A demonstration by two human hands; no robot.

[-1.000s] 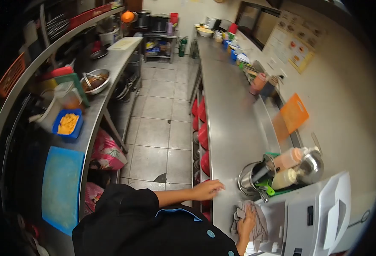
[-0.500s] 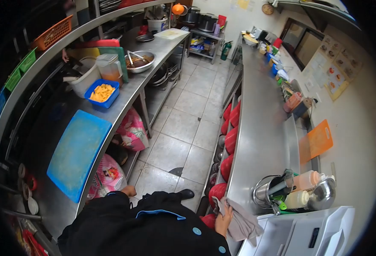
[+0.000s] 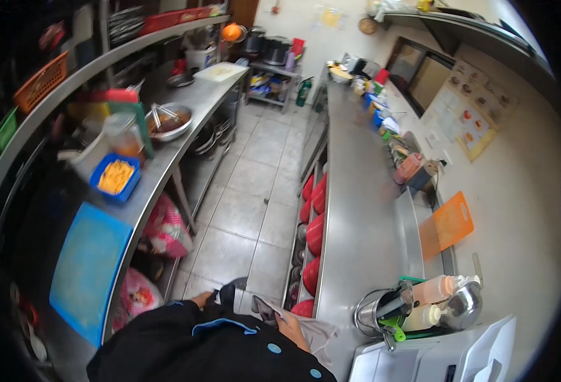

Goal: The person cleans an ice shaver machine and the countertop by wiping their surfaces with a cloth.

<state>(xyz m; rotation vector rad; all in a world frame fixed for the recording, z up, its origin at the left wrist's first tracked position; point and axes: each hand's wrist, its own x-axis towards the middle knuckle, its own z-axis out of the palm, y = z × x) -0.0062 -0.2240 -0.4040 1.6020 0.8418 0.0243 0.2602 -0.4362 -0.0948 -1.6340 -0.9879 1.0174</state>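
A grey cloth [image 3: 315,332] is gripped in my right hand [image 3: 291,330], low in the view beside the right-hand steel counter [image 3: 363,223]. Part of the cloth hangs to the right of the hand and another part sticks out to its left. My left hand [image 3: 201,299] is in front of my dark clothing, near dark fabric at my waist; its fingers are small and blurred. To the left, a blue cutting board [image 3: 91,270] lies on the other steel counter.
A blue basket of yellow pieces [image 3: 115,177], a clear jug [image 3: 122,135] and a steel bowl [image 3: 177,130] stand on the left counter. Red bowls [image 3: 314,234] fill the right under-shelf. Squeeze bottles [image 3: 434,290] and an orange board [image 3: 447,226] are at right. Tiled floor [image 3: 229,251] runs between.
The view has shifted, with the counters lower and further left. My right hand has brought the cloth away from the right counter's edge, closer to my left hand.
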